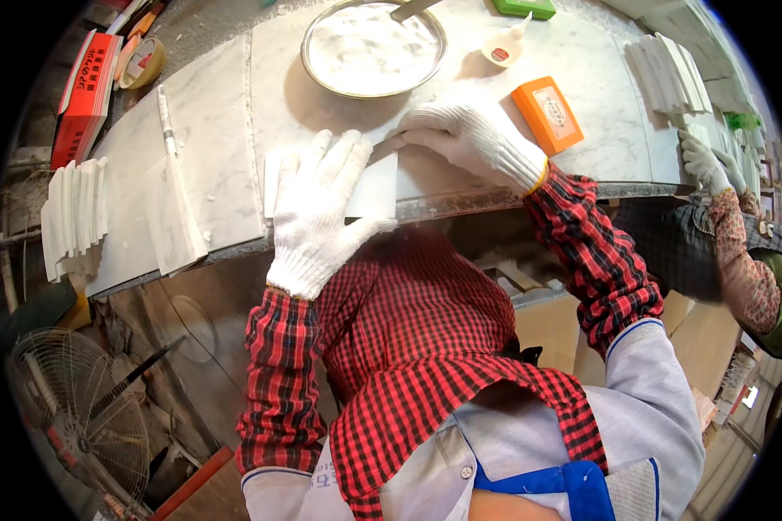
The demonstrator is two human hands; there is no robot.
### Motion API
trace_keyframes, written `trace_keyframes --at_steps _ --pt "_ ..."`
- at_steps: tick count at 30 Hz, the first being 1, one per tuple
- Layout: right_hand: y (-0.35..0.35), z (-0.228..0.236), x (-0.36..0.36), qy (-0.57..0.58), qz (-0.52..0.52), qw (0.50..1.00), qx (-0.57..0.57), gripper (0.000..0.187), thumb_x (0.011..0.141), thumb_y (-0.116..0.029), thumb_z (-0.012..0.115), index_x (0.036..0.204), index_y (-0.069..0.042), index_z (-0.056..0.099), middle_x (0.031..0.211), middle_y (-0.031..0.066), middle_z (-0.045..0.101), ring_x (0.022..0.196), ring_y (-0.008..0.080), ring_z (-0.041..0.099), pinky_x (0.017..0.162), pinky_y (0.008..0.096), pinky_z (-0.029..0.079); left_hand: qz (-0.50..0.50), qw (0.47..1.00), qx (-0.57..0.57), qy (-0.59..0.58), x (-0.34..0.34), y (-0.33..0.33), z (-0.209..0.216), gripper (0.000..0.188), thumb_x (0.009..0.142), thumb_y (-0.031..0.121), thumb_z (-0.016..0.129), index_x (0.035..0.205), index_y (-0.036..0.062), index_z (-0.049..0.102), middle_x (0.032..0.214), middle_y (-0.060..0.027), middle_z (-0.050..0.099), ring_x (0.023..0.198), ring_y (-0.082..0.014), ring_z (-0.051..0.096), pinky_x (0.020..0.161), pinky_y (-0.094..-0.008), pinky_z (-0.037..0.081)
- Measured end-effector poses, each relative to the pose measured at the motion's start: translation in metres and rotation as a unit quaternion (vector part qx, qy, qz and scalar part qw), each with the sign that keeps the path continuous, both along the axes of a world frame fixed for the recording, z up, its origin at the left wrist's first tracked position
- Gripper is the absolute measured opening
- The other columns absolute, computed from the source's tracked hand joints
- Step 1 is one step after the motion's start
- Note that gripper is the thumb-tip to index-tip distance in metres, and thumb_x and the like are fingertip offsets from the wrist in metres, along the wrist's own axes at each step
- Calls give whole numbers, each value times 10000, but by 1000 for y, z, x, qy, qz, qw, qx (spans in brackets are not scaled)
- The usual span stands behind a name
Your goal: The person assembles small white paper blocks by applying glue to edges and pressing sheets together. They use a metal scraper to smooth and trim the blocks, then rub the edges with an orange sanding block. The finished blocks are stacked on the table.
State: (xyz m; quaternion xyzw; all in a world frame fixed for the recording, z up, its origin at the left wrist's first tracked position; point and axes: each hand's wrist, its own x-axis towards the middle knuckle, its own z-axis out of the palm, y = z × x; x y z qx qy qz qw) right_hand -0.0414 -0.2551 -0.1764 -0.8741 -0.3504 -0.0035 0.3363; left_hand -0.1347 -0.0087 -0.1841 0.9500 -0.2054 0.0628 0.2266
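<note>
A flat white piece (pixel 374 195) is covered by the gloved left hand (pixel 319 204), laid palm-down at the edge of the counter (pixel 222 122). A thin grey tool (pixel 385 148) is held over it by the gloved right hand (pixel 465 135). Beyond, a metal bowl (pixel 444 50) is filled with white material (pixel 365 52); nearby, a white bottle (pixel 503 47) and an orange box (pixel 547 115) are placed.
</note>
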Motion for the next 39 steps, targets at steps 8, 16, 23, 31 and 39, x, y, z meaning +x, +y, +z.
trace_keyframes --at_steps 8,16,23,31,39 --pt "8 12 -53 95 -123 988 16 163 915 -218 702 1015 -108 770 839 152 722 761 331 705 706 395 560 -16 1000 19 -19 2 0 2 853 686 428 874 1433 119 600 1487 -82 574 1414 -356 482 1197 -516 320" --pt "-25 51 -99 284 -235 924 98 216 958 -189 674 1056 -4 730 831 128 733 743 170 706 706 306 543 -37 999 -28 -7 6 13 9 1108 555 372 953 1493 28 472 1455 -183 552 1370 -381 501 1167 -517 340" --pt "-55 45 -130 305 -344 880 120 295 969 -151 656 1199 33 659 811 75 705 729 107 657 688 270 531 -110 992 -60 5 10 13 13 968 548 216 944 1435 117 571 1378 -131 615 1358 -346 505 1167 -525 327" --pt "-33 49 -142 437 -319 809 229 312 961 -168 652 1219 8 657 842 36 698 667 69 582 608 226 484 -199 978 -2 54 32 9 26 969 533 162 928 1436 140 577 1450 -124 567 1435 -402 415 1207 -526 317" --pt "1 56 -167 441 -222 836 238 200 968 -95 636 1118 31 675 871 112 739 730 128 699 673 271 571 4 966 -206 157 -20 -15 37 906 733 403 893 1476 53 511 1489 -217 509 1464 -466 353 1206 -505 316"
